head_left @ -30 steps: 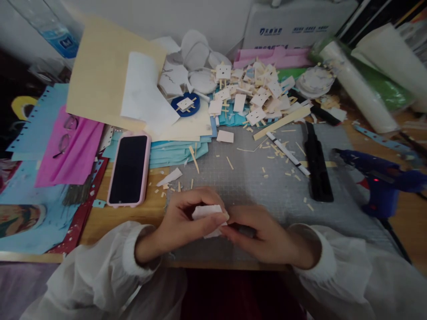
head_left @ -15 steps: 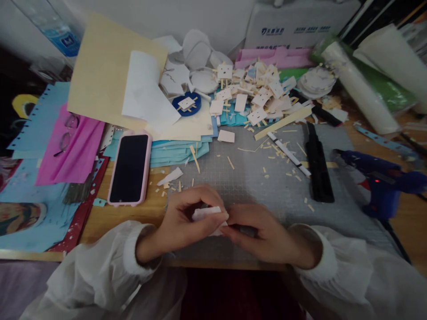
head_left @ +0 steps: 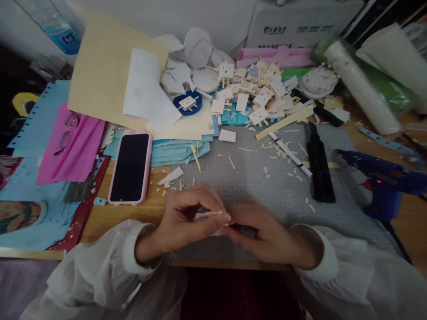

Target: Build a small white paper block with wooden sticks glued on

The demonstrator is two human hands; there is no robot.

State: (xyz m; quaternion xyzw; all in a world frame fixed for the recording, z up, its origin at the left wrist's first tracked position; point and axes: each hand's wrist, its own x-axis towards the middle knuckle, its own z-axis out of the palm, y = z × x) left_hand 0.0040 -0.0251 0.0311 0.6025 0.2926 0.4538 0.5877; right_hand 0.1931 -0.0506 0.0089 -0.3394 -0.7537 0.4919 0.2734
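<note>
My left hand and my right hand meet low over the near edge of a grey cutting mat. Between their fingertips they pinch a small white piece of card or foam, seen almost edge-on. Left thumb and fingers close on its left side; the right fingers close on its right end, curled over the mat. Both wrists wear white sleeves. A pink-cased phone lies screen up to the left of my left hand.
A heap of small white squares with wooden sticks lies at the back. A black ruler-like bar, a white pen and a blue glue gun sit right. Coloured paper sheets, tan card and rolls crowd the edges.
The white piece has tipped between my fingers from showing its flat face to lying nearly edge-on. Both hands stay in the same spot.
</note>
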